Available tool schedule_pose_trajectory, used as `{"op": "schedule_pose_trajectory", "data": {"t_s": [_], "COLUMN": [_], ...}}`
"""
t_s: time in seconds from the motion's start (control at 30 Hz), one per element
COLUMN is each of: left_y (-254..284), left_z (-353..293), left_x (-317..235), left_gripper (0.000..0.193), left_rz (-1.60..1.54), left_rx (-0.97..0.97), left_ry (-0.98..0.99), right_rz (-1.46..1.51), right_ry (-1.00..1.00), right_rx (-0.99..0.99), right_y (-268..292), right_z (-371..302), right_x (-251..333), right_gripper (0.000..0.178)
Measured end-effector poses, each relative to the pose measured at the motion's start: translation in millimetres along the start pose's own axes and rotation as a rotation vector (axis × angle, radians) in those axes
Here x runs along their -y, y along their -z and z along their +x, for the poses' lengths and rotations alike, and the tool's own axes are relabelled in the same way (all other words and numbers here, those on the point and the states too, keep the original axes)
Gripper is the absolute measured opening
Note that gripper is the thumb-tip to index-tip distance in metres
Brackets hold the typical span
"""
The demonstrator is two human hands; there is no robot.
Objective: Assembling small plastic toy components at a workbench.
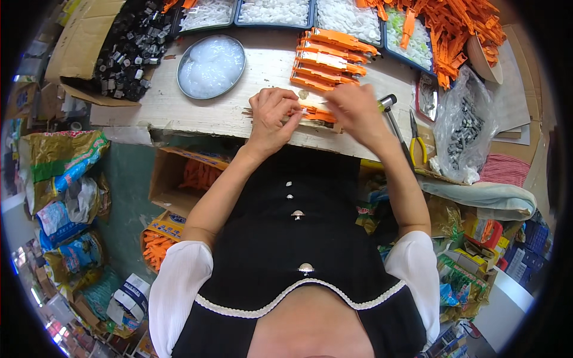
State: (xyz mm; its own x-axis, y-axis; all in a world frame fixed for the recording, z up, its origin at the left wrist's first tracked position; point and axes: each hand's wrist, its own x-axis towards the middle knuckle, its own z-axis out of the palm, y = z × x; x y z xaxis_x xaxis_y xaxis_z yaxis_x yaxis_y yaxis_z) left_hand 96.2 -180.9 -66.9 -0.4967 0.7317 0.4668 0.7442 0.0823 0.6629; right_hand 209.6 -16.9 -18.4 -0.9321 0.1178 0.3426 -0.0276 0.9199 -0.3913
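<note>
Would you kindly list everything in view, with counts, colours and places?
Table: one, off-white, across the top
Trays: four, dark blue, top edge
Row of orange parts: several, orange, in front of trays
Orange heap: one, orange, upper right
Orange part: one, orange, table's near edge
Dish: one, grey-rimmed, left half of table
Black pieces: many, black-silver, upper left
Hammer: one, black-silver, table's near right
Pliers: one, yellow-handled, right of hammer
Plastic bag: one, clear, right of pliers
Cardboard boxes: several, brown, left side
Sacks: several, multicoloured, lower left
Left hand: one, bare, on the orange part
Right hand: one, bare, blurred, beside it
</note>
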Motion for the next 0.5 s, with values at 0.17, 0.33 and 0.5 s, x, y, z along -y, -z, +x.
{"op": "schedule_pose_trajectory", "data": {"t_s": [0.17, 0.33, 0.5], "left_y": [1.3, 7.5, 9.4], "left_z": [4.0, 4.2, 13.6], "left_x": [-4.2, -1.4, -1.6], "left_gripper": [0.009, 0.015, 0.013], "left_rz": [0.003, 0.096, 0.137], "left_rx": [0.04, 0.114, 0.222], "left_ry": [0.027, -0.014, -0.027], "right_rz": [-0.002, -0.477, -0.734], "right_ry": [-0.352, -0.691, -1.074], "right_rx": [-0.143, -0.337, -0.086], "right_y": [63.2, 129.0, 174.4], "right_z": [-35.0, -101.8, -163.3], "right_x": [-56.3, -124.3, -161.2], "right_gripper": [0.007, 0.016, 0.023]}}
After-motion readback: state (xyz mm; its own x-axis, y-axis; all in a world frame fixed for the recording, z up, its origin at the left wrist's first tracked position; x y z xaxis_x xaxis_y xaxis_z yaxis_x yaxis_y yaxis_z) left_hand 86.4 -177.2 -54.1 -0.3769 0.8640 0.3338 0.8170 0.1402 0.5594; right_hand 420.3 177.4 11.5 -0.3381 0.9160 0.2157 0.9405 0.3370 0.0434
